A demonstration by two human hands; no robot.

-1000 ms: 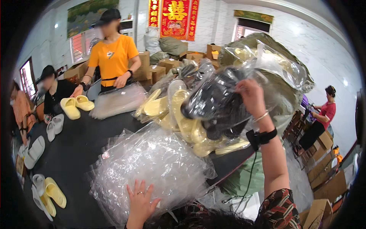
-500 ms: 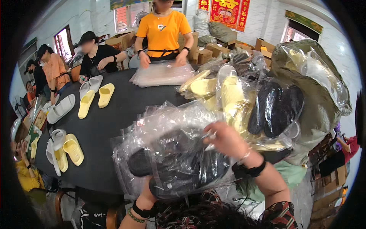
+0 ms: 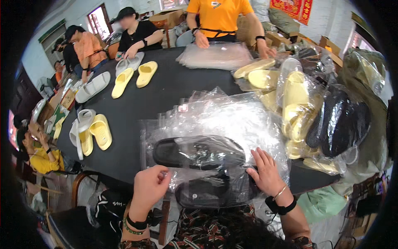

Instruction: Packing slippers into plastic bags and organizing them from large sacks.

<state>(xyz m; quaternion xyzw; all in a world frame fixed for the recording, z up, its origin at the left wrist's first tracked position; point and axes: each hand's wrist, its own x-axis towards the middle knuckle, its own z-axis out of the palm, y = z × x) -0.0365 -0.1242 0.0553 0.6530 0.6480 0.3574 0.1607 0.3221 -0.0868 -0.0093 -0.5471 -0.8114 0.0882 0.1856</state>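
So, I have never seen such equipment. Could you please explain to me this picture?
There is no robot: a person works bare-handed. A fisheye camera worn on the head looks down, so straight edges appear bent. On the black tabletop lie stacked clear bags, yellow slides and grey slides at left, and bagged yellow slides at right. Nearest the person are two black slides covered by clear plastic. The left hand curls at the plastic's left edge, perhaps pinching it; the right hand lies open on its right side.
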